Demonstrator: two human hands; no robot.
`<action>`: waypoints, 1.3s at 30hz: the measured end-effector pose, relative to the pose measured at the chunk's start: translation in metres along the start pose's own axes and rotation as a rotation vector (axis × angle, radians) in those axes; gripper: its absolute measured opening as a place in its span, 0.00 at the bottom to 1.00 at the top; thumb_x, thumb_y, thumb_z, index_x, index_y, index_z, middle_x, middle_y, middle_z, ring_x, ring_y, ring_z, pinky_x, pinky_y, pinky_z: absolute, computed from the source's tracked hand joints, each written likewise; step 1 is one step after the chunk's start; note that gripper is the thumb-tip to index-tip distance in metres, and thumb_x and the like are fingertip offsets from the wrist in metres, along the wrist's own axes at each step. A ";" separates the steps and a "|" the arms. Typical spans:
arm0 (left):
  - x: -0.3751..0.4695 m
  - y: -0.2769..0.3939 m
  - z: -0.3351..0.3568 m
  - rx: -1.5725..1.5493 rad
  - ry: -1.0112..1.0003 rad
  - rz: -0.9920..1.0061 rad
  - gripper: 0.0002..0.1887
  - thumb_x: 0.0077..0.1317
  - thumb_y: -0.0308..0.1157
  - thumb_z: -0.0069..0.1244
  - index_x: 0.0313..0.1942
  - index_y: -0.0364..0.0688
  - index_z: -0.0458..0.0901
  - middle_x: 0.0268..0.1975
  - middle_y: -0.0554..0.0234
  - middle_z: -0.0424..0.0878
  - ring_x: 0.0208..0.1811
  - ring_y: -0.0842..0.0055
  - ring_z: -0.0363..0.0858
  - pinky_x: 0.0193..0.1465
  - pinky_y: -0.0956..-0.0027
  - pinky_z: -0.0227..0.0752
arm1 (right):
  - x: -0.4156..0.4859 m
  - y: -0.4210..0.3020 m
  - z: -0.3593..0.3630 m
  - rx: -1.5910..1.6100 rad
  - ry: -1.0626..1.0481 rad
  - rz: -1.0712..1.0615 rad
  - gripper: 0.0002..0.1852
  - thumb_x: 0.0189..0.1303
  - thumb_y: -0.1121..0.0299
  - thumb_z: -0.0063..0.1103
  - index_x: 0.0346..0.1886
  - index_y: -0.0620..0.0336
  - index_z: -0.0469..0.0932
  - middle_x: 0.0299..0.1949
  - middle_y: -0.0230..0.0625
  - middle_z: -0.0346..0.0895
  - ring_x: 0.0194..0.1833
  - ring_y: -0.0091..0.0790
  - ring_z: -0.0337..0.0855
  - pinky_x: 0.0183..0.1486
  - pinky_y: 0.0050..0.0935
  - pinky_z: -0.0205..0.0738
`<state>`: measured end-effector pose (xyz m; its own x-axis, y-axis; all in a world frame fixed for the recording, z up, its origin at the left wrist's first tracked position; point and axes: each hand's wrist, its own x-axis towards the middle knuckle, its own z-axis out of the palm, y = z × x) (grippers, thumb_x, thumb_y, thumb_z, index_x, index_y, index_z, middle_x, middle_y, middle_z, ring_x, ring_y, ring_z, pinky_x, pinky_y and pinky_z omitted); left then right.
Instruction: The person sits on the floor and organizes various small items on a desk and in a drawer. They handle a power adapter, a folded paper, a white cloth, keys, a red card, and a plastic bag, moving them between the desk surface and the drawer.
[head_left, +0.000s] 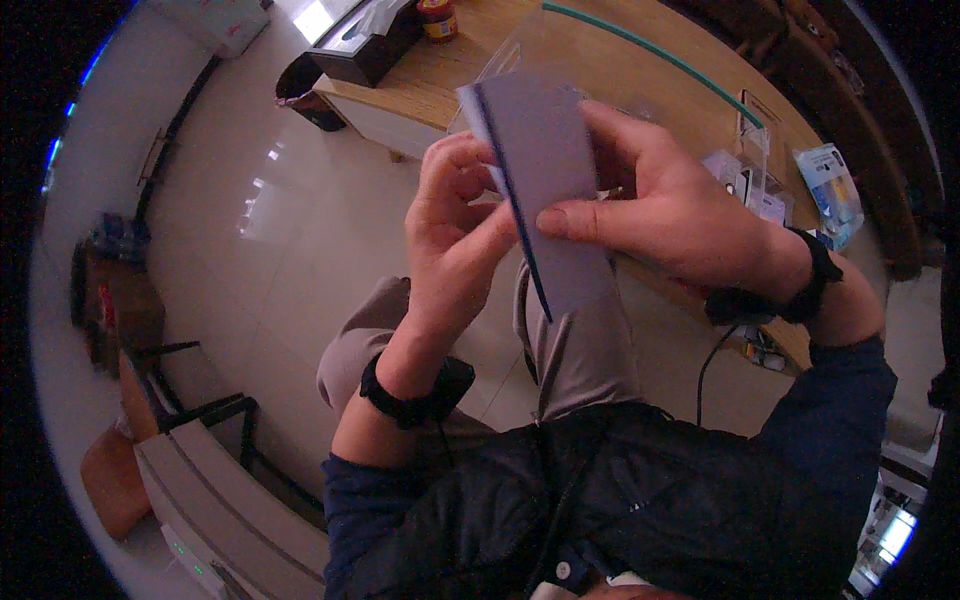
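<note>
Both hands are raised over my knees around a pale grey folded card or booklet with a dark blue strip along its left edge. My right hand grips it from the right, thumb flat on the near face and the other fingers behind. On the other side, my left hand has curled fingers and a thumb against the blue-edged side. The card stands tilted, its lower end above my leg. Whatever lies behind it is hidden, including some of my fingertips. Each wrist carries a black strap.
Beyond my hands, a clear box with a green edge stands on the wooden table. A tissue box and a red-lidded jar sit farther left. At right lies a plastic packet. A waste bin stands beside the table.
</note>
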<state>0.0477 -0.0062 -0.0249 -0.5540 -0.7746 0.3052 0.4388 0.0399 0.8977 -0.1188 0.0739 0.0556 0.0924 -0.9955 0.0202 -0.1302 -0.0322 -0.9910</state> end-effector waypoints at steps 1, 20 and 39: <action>-0.001 0.002 -0.001 0.034 0.007 -0.025 0.17 0.65 0.28 0.57 0.52 0.37 0.73 0.54 0.63 0.69 0.40 0.81 0.77 0.36 0.77 0.74 | 0.001 0.002 0.001 0.029 0.003 -0.011 0.24 0.62 0.64 0.67 0.56 0.67 0.72 0.46 0.39 0.81 0.44 0.28 0.81 0.49 0.28 0.77; -0.005 0.009 -0.007 -0.196 0.069 -0.331 0.09 0.65 0.33 0.60 0.41 0.39 0.86 0.31 0.73 0.82 0.28 0.89 0.74 0.27 0.82 0.61 | 0.008 0.000 -0.001 -0.856 0.218 -0.226 0.27 0.65 0.57 0.63 0.58 0.68 0.70 0.50 0.49 0.76 0.50 0.32 0.80 0.48 0.30 0.77; 0.001 -0.001 -0.034 -0.515 0.168 -0.352 0.07 0.66 0.31 0.47 0.40 0.39 0.78 0.39 0.64 0.83 0.41 0.75 0.81 0.53 0.69 0.71 | -0.012 0.002 -0.053 -0.053 0.338 0.253 0.16 0.70 0.61 0.52 0.41 0.65 0.82 0.30 0.33 0.84 0.28 0.21 0.83 0.33 0.21 0.76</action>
<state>0.0708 -0.0281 -0.0364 -0.6265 -0.7762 -0.0708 0.5577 -0.5100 0.6549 -0.1728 0.0815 0.0601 -0.2767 -0.9455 -0.1716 -0.1585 0.2211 -0.9623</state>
